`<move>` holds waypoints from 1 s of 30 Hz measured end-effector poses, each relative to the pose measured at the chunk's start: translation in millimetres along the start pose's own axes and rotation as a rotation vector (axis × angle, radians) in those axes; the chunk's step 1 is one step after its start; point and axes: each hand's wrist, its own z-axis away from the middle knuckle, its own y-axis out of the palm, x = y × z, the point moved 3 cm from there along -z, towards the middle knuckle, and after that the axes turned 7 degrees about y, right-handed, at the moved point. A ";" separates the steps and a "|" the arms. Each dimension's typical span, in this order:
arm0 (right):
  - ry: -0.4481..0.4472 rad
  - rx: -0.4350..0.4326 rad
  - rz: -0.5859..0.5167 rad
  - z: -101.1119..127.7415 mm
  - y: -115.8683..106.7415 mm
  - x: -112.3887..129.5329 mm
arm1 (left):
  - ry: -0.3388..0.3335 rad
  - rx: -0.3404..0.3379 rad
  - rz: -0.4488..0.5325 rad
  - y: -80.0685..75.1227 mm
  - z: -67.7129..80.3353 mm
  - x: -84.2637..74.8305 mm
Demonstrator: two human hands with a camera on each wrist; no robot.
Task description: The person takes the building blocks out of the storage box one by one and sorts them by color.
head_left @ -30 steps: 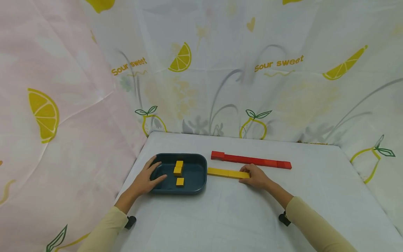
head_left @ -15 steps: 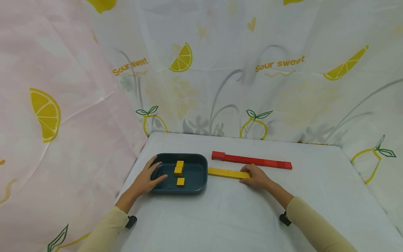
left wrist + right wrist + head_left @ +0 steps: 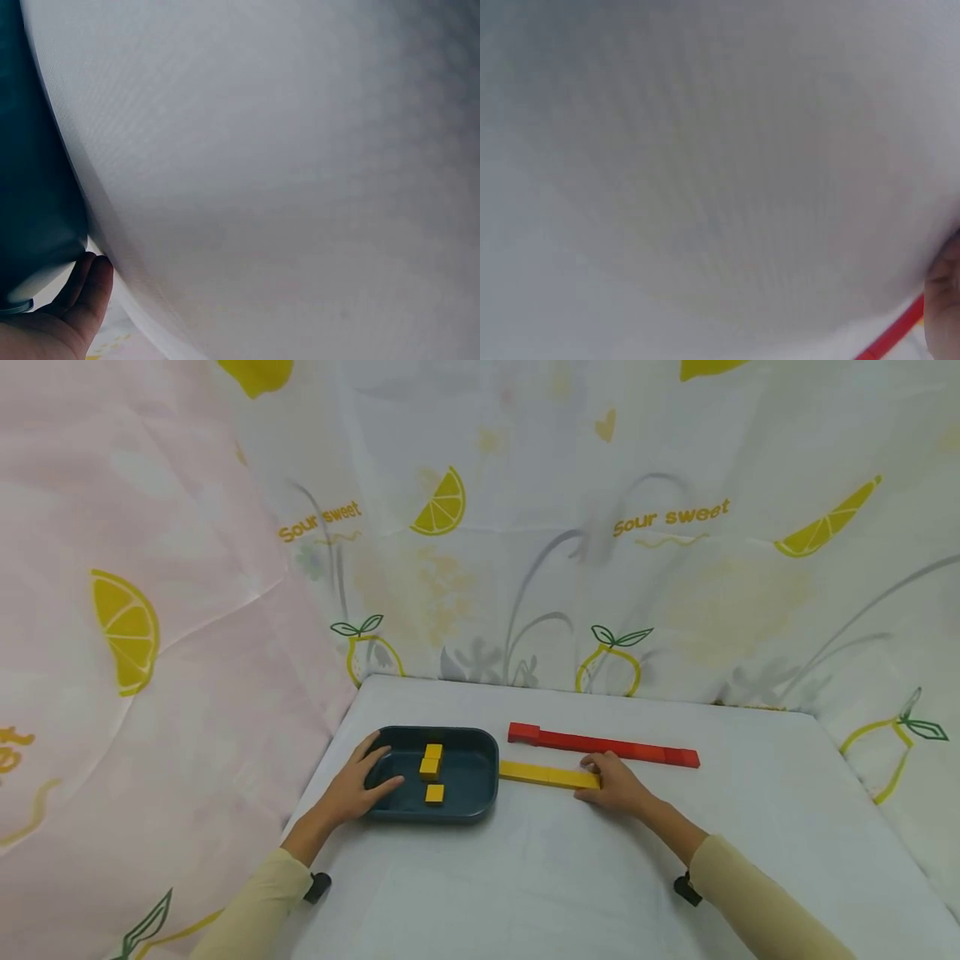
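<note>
My left hand [image 3: 351, 783] holds the left end of a dark teal tray [image 3: 489, 777], thumb and fingers spread over its rim. In the left wrist view, two fingers [image 3: 94, 292] lie against the outside of the tray wall. Inside the tray are three yellow cubes [image 3: 434, 793], two of them close together. A row of yellow blocks [image 3: 540, 774] runs right from the tray's right side. My right hand [image 3: 618, 783] pinches the right end of that row between thumb and fingers. Only the edge of this hand shows in the right wrist view.
Behind the yellow row lies a longer row of red blocks [image 3: 592, 744], roughly parallel, with its left block standing slightly out of line. A white cloth [image 3: 540, 877] covers the table. Lemon-printed curtains [image 3: 525, 568] hang at the back and left.
The head view has shifted slightly, so everything appears a little farther right and lower. Both hands keep their places on the tray and the yellow row.
</note>
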 end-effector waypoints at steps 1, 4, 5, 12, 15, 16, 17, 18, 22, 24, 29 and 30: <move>0.010 0.000 0.004 2.1 -1.8 -0.5 | 0.000 0.004 0.000 1.0 -0.3 -0.3; 0.029 -0.006 0.046 10.4 -8.7 -0.2 | -0.007 0.015 0.003 3.3 -0.9 0.0; 0.036 -0.013 0.069 13.4 -11.0 0.7 | -0.008 0.018 0.001 3.2 -0.7 -0.2; -0.120 -0.069 0.136 36.8 -21.4 26.0 | -0.010 0.010 -0.001 -1.5 1.0 -0.2; -0.216 -0.093 0.137 44.2 -20.4 42.5 | 0.002 0.001 -0.002 0.4 0.8 0.1; -0.250 -0.095 0.141 46.2 -19.7 48.4 | 0.005 0.001 -0.001 1.4 0.2 -0.1; -0.271 -0.093 0.143 48.1 -18.9 54.6 | 0.009 0.003 0.001 2.5 -0.2 -0.6; -0.298 -0.092 0.147 49.4 -17.6 60.5 | 0.012 0.006 0.000 3.8 -0.4 -0.7; -0.389 -0.071 0.118 52.4 -13.2 90.3 | -0.001 0.019 0.005 6.2 1.8 -0.8; -0.424 -0.054 0.085 50.9 -9.6 106.4 | -0.011 0.021 -0.001 5.3 4.1 0.2; -0.494 -0.001 0.000 38.3 2.4 140.5 | -0.015 0.017 0.000 0.8 4.7 1.1; -0.506 0.008 -0.018 34.3 5.3 145.6 | -0.011 0.014 -0.002 0.3 3.7 0.7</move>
